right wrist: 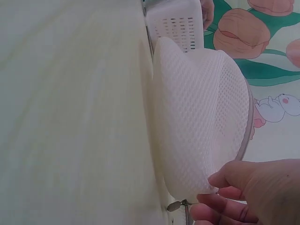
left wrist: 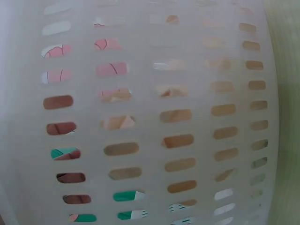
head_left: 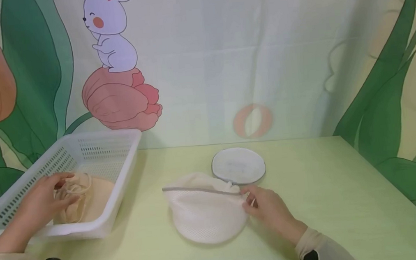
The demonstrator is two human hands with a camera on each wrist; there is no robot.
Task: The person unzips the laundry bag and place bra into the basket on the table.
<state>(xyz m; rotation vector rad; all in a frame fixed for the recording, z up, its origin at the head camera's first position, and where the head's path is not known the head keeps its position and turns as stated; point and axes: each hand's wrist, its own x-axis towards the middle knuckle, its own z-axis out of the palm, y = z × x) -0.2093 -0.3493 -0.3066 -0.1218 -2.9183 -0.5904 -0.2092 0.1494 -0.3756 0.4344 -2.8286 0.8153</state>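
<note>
In the head view, my left hand (head_left: 44, 198) reaches into the white basket (head_left: 123, 185) at the left. Its thumb and fingers grip a bundled beige cloth item (head_left: 75, 205) with thin straps; what kind of garment it is cannot be made out. Through the basket's slots, the left wrist view shows only patches of beige. A white mesh laundry bag (head_left: 210, 218) with a grey zipper edge stands on the table. My right hand (head_left: 270, 209) pinches its right edge. Close to those fingertips, the right wrist view shows a metal zipper pull (right wrist: 176, 205).
A round white flap (head_left: 238, 165) with a dark rim lies just behind the bag, seemingly joined to it. The pale green-yellow table (head_left: 328, 185) meets a printed backdrop (head_left: 195, 65) of tulips and a rabbit. The basket's walls surround my left hand.
</note>
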